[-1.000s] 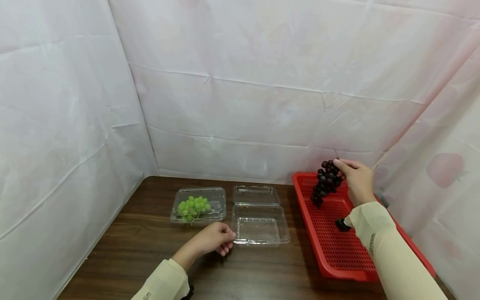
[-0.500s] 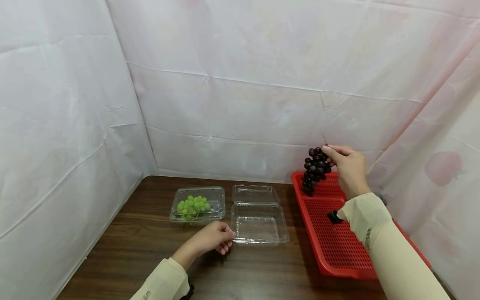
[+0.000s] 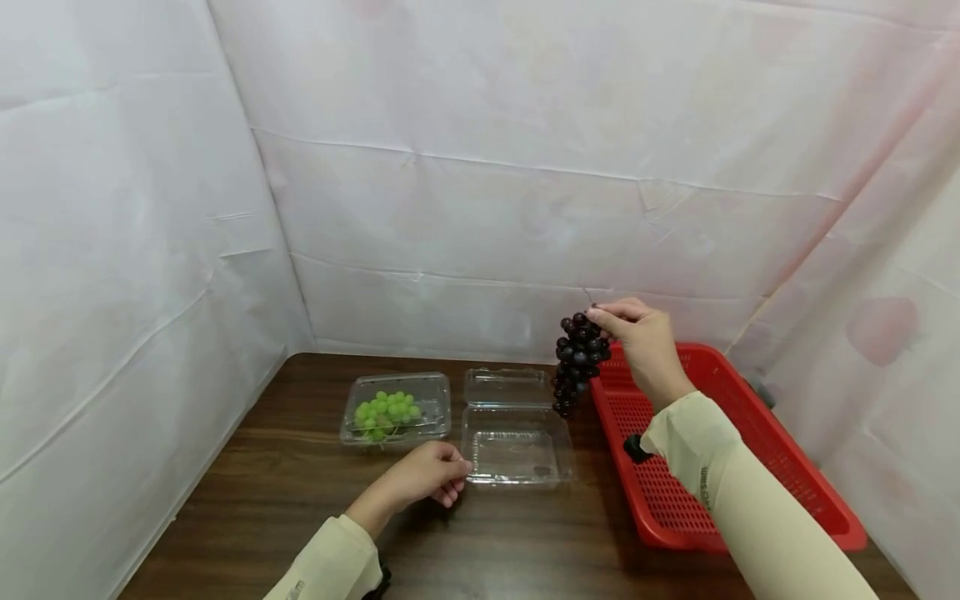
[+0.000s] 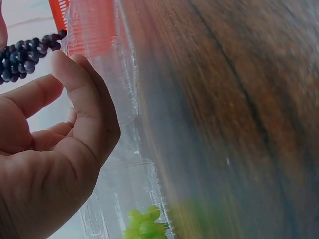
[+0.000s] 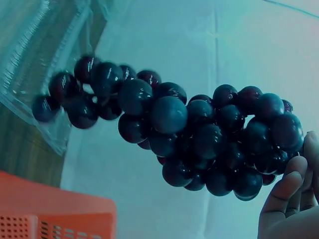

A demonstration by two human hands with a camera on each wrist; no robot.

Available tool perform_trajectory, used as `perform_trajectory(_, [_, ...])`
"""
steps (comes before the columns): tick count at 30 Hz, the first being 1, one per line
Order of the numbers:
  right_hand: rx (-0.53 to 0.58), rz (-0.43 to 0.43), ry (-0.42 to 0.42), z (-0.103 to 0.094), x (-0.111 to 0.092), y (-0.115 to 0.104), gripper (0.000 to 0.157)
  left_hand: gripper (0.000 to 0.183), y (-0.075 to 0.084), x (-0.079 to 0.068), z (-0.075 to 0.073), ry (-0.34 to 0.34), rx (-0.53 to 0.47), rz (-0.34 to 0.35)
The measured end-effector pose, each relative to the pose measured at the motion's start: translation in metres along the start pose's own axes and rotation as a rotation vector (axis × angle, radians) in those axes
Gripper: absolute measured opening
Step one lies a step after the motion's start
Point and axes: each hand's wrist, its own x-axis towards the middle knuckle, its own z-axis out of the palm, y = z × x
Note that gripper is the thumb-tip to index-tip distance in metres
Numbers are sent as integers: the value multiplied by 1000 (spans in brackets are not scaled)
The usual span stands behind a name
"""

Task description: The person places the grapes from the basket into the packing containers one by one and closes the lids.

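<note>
At one o'clock of open clear box (image 3: 517,462), dark grapes (image 3: 577,360) hang in right hand's (image 3: 647,343) closed pinch; left hand (image 3: 427,478) pinches box's corner at eight o'clock. Grapes just drawn out from over red basket (image 3: 675,538), their four o'clock, nearing box; removal looks done.

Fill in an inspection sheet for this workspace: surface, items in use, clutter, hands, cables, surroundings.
Surface: dark wood-grain table.
Items in use: dark grapes held up near the right side of an open container; green grapes in a second clear container; red basket at the right.
Clutter: partly hidden object past the basket's right side, too unclear to name.
Hands: right hand pinches the dark grapes at their top; left hand appears to pinch the open container's near left corner.
Cables: nothing seen.
Surroundings: pale, creased sheets behind and at both sides.
</note>
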Motion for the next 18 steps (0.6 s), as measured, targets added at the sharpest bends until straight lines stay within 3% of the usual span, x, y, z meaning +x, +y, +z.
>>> perform_trajectory(9, [-106,18,-113,19,-23,-6,29,28,-1,2,0,19,12,-16])
perform_trajectory(18, [-173,-14,-186,30,-20,29,20,29,-1,2,0,19,21,-18])
